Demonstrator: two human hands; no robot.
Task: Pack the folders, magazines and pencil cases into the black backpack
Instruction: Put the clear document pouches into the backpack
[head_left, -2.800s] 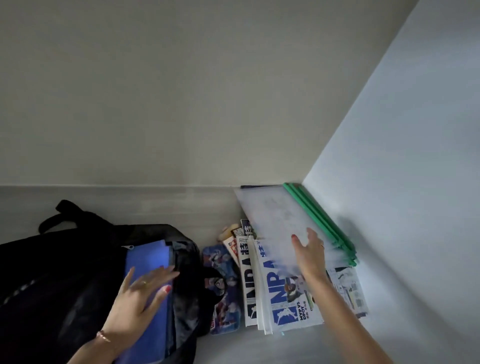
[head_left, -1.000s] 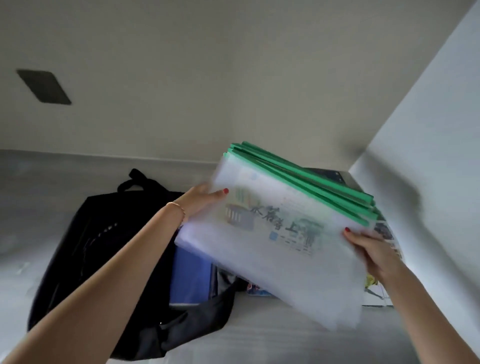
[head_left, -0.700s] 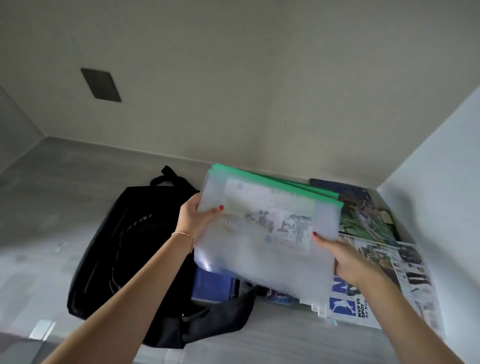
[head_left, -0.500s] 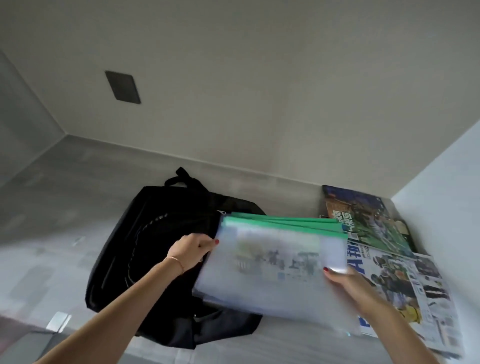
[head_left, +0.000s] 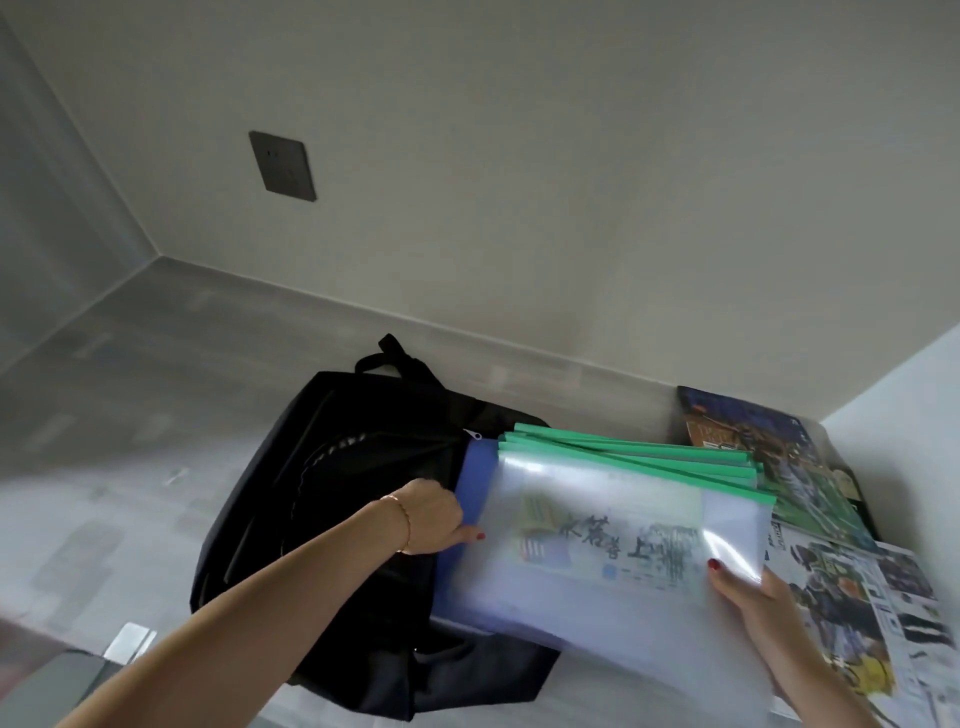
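Black backpack (head_left: 332, 493) lies open at the left. The left hand (head_left: 434, 517) has let go of the folders (head_left: 613, 525) and now seems to hold the bag's opening, fingers hidden. Right hand (head_left: 753, 597) grips them, lowered over the mouth; magazines (head_left: 852, 587) wait far right.

Little of the print was legible from my feed. Through the topmost clear folder (head_left: 628, 525), whose corner the right hand (head_left: 756, 597) pinched, I could see a sheet with large dark brush-style Chinese characters, but they were too blurred for me to read. Beyond that hand's fingertips, a dark magazine (head_left: 748, 431) carried an orange title box I could not make out. Just right of the hand, the magazine (head_left: 857, 587) showed only smeared print at its edge. On the black backpack (head_left: 332, 478), past the left hand (head_left: 434, 517), I saw pale marks, unreadable.
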